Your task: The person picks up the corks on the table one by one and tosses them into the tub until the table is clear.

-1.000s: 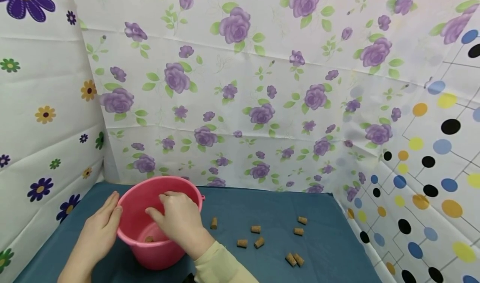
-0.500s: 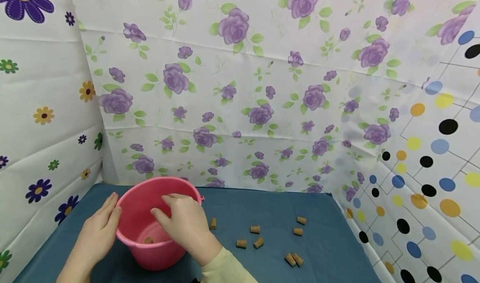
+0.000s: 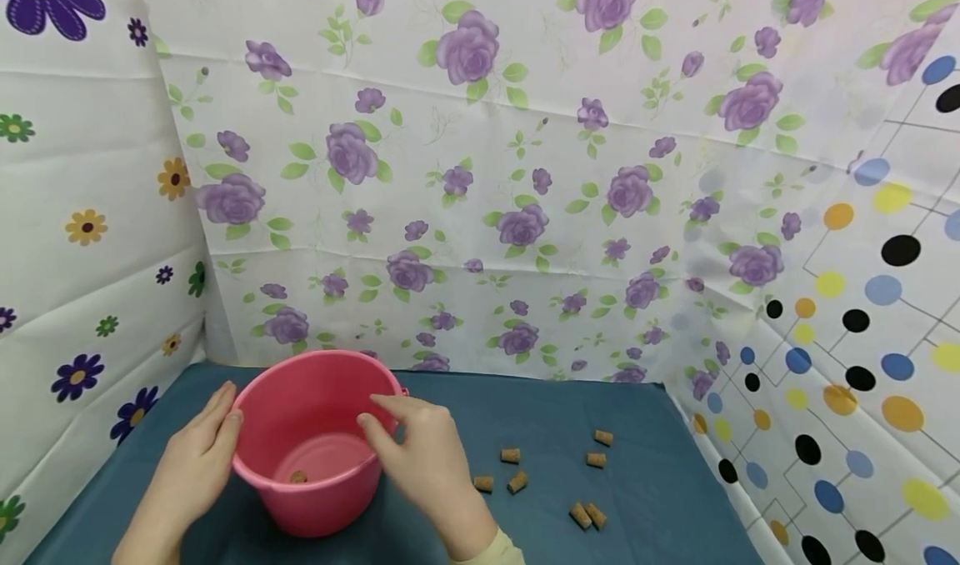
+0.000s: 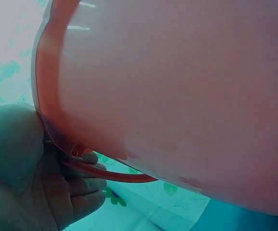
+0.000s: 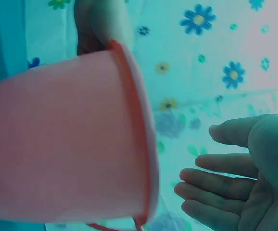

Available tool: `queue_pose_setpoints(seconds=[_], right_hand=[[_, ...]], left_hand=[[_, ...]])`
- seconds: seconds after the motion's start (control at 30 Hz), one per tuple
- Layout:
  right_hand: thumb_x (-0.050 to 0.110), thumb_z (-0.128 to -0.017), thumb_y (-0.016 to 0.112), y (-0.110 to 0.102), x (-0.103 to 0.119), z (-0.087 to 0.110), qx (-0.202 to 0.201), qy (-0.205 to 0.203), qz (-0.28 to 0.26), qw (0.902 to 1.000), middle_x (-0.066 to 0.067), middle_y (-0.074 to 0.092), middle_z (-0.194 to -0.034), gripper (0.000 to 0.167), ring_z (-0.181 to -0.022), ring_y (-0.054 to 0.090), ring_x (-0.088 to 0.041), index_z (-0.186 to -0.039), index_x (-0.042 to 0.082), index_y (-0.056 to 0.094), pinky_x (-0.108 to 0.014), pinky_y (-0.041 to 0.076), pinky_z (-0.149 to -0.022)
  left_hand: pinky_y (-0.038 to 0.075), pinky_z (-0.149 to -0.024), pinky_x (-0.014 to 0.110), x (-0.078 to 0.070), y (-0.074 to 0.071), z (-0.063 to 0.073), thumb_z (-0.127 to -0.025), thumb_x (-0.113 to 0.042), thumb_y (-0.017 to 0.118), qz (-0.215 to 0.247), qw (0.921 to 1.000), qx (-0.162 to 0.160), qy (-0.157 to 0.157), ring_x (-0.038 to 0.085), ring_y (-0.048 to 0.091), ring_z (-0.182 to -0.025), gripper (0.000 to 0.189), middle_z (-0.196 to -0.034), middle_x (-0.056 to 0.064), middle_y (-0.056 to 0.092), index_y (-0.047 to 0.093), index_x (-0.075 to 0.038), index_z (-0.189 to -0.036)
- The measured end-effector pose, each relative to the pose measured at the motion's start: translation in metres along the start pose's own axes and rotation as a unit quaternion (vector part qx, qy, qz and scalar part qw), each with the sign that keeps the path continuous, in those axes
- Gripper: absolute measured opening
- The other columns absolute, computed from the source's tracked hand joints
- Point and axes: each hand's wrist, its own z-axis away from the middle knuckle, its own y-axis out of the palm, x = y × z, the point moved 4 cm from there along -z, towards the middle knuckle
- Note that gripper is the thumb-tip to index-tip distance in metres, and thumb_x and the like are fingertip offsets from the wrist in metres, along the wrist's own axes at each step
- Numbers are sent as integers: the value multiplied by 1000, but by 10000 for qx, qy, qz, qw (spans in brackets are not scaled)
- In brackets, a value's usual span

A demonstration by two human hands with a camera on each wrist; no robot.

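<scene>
A pink bucket (image 3: 318, 511) stands at the left of the blue cloth. My left hand (image 3: 189, 465) rests against its left rim, fingers extended along the side. In the left wrist view, those fingers lie beside the bucket's thin handle (image 4: 122, 177). One cork (image 3: 298, 477) lies on the bucket's floor. At the right rim is my right hand (image 3: 427, 461), its thumb and fingers spread. The right wrist view shows this right hand (image 5: 240, 178) holding nothing, apart from the bucket wall (image 5: 71, 144).
Several corks lie on the cloth right of the bucket, among them a cork (image 3: 517, 482) near the middle and a touching pair (image 3: 588, 516) nearer me. A flowered sheet (image 3: 450, 173) hangs behind, with patterned sheets at both sides.
My right hand has moved right, out from over the bucket's inside to its right edge. It now covers the spot where a cork was visible. The left hand stays put.
</scene>
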Motion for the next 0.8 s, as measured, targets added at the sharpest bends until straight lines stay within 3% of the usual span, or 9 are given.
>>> queue_pose_setpoints(seconds=[0.07, 0.1, 0.17, 0.23, 0.3, 0.33, 0.53, 0.8], right_hand=[[37, -104, 74, -7, -6, 4, -130, 143, -289, 9994, 0, 78, -125, 34, -60, 65, -2, -128, 15, 81, -15, 53, -53], [37, -104, 73, -11, -9, 5, -211, 177, -384, 9989, -1, 78, -124, 34, -66, 68, -1, -127, 14, 81, -15, 53, -53], [37, -106, 71, -17, -14, 8, -390, 209, -454, 9980, 1, 78, -123, 33, -85, 75, -2, -127, 13, 81, -17, 60, -67], [36, -107, 70, -24, -19, 10, -528, 246, -529, 9969, 0, 79, -122, 32, -83, 76, -5, -126, 12, 81, -19, 62, -68], [35, -107, 69, -30, -25, 13, -647, 280, -482, 9963, 1, 79, -121, 32, -111, 75, -12, -127, 12, 81, -27, 64, -86], [35, -107, 69, -32, -29, 14, -674, 327, -428, 9963, 1, 79, -122, 32, -114, 74, -14, -127, 12, 81, -30, 62, -92], [38, -107, 68, -41, -52, 26, -557, 687, -209, 9959, 2, 79, -122, 33, -114, 75, -16, -127, 15, 81, -33, 63, -92], [44, -107, 67, -46, -80, 43, -62, 896, 162, 9958, 1, 80, -119, 37, -110, 76, -18, -126, 15, 81, -39, 65, -89]], left_hand=[[25, -114, 81, 0, 0, 0, -119, -38, 26, -6, 10000, 31, -34, 63, 20, -152, 69, -168, 39, 16, 20, 16, -161], [25, -114, 81, -1, 0, -1, -119, -38, 26, -20, 10000, 15, -33, 63, 21, -152, 69, -168, 39, 17, 20, 16, -161], [25, -114, 82, -1, 0, 0, -119, -38, 26, -36, 10000, -17, -28, 63, 21, -151, 68, -168, 39, 17, 21, 16, -161], [24, -114, 82, 0, 0, -1, -119, -38, 26, -38, 10000, -16, -39, 63, 21, -151, 68, -168, 39, 17, 21, 16, -161], [24, -114, 81, 0, 1, -1, -119, -38, 26, -35, 10000, -25, -42, 63, 21, -151, 68, -168, 39, 17, 21, 16, -161], [24, -114, 81, 0, 1, -1, -119, -38, 26, -32, 10000, -5, -57, 63, 21, -151, 69, -168, 39, 17, 21, 16, -161], [24, -114, 82, 0, 2, 0, -119, -37, 26, -20, 10000, -43, -55, 64, 21, -151, 68, -168, 39, 18, 21, 17, -161], [25, -113, 82, -1, 1, -1, -119, -37, 25, -41, 9999, -17, -141, 63, 20, -152, 68, -168, 38, 15, 19, 15, -162]])
